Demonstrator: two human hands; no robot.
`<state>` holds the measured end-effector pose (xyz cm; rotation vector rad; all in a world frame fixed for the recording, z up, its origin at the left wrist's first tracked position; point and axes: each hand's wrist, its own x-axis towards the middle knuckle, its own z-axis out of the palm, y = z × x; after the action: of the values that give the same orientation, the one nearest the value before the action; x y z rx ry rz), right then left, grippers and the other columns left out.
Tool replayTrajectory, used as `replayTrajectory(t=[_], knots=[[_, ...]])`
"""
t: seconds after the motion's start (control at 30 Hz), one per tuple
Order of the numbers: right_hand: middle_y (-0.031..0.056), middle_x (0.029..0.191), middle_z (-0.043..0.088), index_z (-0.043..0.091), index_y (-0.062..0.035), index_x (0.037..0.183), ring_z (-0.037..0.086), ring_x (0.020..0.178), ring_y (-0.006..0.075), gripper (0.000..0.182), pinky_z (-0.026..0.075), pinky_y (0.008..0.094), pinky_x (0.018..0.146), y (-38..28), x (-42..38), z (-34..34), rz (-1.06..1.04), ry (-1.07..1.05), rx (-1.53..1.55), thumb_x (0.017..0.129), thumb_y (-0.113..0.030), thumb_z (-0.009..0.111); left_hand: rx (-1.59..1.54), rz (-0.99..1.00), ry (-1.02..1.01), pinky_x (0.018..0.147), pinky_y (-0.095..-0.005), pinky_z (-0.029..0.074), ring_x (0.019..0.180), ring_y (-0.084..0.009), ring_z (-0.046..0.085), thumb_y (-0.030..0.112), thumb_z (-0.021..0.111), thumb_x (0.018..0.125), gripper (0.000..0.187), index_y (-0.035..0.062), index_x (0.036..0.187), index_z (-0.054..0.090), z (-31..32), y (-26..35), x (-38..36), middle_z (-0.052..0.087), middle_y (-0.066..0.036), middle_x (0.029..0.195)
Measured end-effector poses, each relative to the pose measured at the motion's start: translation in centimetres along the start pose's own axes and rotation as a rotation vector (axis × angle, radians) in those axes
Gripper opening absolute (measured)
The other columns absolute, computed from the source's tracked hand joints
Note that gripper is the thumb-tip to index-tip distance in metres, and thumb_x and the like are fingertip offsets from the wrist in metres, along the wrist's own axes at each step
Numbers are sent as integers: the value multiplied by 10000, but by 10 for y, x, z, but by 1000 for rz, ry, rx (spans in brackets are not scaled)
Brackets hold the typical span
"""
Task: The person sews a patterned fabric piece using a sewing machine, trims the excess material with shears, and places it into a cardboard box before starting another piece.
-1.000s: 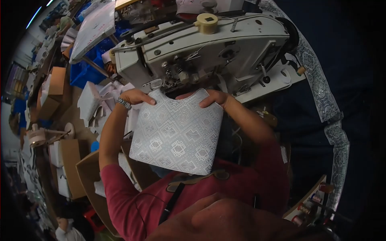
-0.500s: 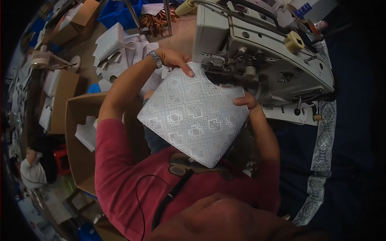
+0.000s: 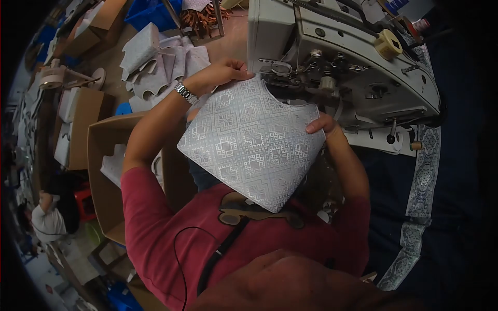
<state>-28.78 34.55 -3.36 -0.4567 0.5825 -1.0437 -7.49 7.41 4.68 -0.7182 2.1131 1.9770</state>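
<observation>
A silvery-white patterned fabric panel [image 3: 251,145] with a curved cutout hangs between my hands, in front of the sewing machine [image 3: 353,67]. At its upper left corner my left hand [image 3: 225,73], with a metal watch above the sleeve, pinches the edge between thumb and fingers. My right hand [image 3: 322,124] grips the upper right edge, thumb on the front and the other fingers hidden behind. The cutout edge is close to the machine's needle area. The panel's lowest corner hangs over my red shirt.
An open cardboard box [image 3: 111,207] with pale pieces stands at left. Stacked pale fabric pieces [image 3: 166,65] lie behind my left arm. A patterned strip [image 3: 423,181] runs down the right side. A co-worker [image 3: 47,220] is at far left.
My left hand has shifted slightly toward the panel's top corner, thumb now nearer the edge. My right hand has moved slightly right. The view has shifted a little.
</observation>
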Motion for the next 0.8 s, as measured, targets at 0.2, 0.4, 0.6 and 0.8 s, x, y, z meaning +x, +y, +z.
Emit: replayTrajectory(t=[0.2, 0.4, 0.6, 0.8], knots=[[276, 1342, 572, 418, 104, 1426, 603, 1205, 400, 893, 462, 459, 1065, 0, 8, 12, -141, 66, -76, 598, -62, 710, 57, 145, 133, 561, -208, 403, 597, -37, 508, 119, 652, 937, 118, 73, 832, 625, -8, -25, 30, 597, 46, 732], [216, 1356, 586, 473, 57, 1412, 577, 1255, 350, 780, 438, 442, 1091, 16, 8, 9, -199, 37, -54, 665, 12, 693, 262, 324, 143, 781, -258, 508, 871, -129, 641, 126, 642, 928, 257, -33, 1127, 675, -14, -15, 48, 704, -94, 998], [194, 1305, 621, 500, 46, 1396, 610, 1205, 317, 695, 464, 423, 1063, 21, 22, 19, -195, 81, -52, 728, 37, 691, 408, 407, 118, 884, -305, 517, 1020, -188, 654, 165, 651, 928, 351, -19, 1227, 651, -20, 27, 35, 702, -139, 1136], [189, 1308, 610, 473, 47, 1407, 605, 1199, 297, 675, 482, 409, 1036, 30, 33, 32, -235, 178, -153, 766, 18, 683, 391, 512, 224, 891, -312, 514, 1028, -197, 652, 179, 667, 916, 374, -17, 1234, 647, -25, 42, 51, 699, -143, 1144]])
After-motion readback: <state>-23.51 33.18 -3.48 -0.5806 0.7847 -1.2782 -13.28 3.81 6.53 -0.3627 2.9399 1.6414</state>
